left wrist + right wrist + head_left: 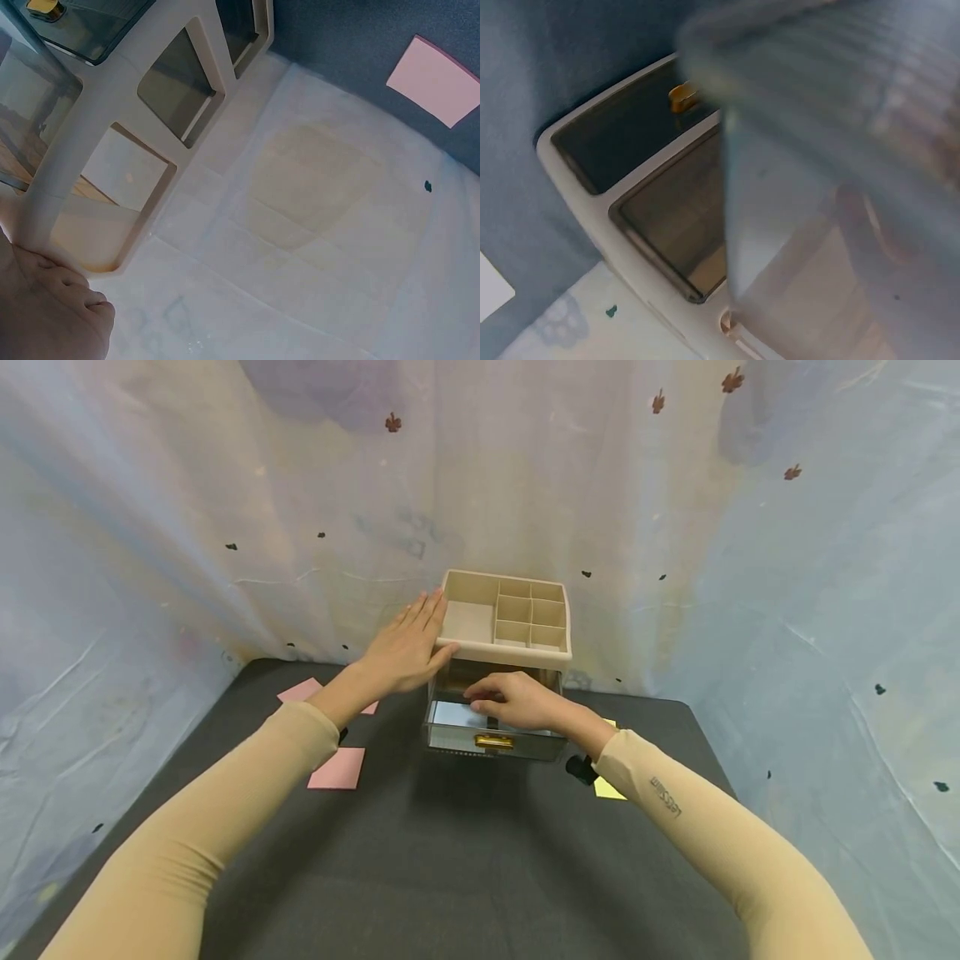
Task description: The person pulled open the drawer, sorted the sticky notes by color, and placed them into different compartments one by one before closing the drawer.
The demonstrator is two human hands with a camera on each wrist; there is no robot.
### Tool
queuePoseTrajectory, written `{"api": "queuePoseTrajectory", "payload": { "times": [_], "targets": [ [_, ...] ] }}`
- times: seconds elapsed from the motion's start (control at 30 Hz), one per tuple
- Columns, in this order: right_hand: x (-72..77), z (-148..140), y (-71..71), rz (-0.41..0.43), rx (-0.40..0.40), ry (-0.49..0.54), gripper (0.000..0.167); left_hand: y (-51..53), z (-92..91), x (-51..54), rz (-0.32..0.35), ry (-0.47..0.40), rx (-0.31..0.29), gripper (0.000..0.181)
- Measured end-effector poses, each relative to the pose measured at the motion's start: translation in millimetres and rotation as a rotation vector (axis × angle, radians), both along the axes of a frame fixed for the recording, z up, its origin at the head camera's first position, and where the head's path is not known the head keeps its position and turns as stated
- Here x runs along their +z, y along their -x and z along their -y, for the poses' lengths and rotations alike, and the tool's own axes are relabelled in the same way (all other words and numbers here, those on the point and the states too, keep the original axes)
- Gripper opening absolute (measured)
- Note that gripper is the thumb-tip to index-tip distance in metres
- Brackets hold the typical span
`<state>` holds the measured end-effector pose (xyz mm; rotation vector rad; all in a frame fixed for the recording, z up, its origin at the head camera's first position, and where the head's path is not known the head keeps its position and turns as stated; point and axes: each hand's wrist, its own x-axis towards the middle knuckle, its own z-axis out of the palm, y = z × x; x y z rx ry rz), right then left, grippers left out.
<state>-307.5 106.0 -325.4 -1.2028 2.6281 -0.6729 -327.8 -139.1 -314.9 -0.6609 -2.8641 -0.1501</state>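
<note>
At far centre, a beige desk organizer (pixel 517 655) is touched by a straight-fingered left hand (pixel 408 643), while its open drawer (pixel 452 739), reached into by a right hand (pixel 516 700) whose grip cannot be told, might be tilted by downward pressure.

Pink square (pixel 337 769) sitting on the near side of the left hand (pixel 408 647), more pink paper (pixel 298 691) partly hidden past that wrist. Bit of yellow paper (pixel 609 789) right of the right hand (pixel 516 700). Dark desk (pixel 390 868) below, pale speckled curtain (pixel 510 468) behind both.
</note>
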Motion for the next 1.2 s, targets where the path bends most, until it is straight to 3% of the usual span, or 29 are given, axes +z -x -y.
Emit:
{"api": "queuePoseTrajectory", "payload": {
  "times": [0.27,0.43,0.63,0.9,1.2],
  "targets": [
    [5.1,-5,-11.6,0.022,-0.051,0.157,0.035,2.0,1.4,-1.5,-0.006,-0.005,-0.01,0.085],
    [10.7,-10,-18.3,0.066,-0.097,0.347,0.032,2.4,1.0,-1.6,-0.018,-0.006,-0.005,0.084],
    [13.4,-16,-29.0,0.152,-0.091,0.595,0.029,2.3,0.5,-1.0,-0.025,0.0,-0.006,0.084],
    [14.4,-19,-52.1,0.099,-0.078,0.837,0.026,1.5,-0.6,-0.7,-0.018,-0.018,-0.005,0.083],
    [5.2,-22,-80.1,0.098,-0.059,0.98,0.025,-0.1,-1.5,0.6,-0.024,-0.03,-0.007,0.083]
  ]
}}
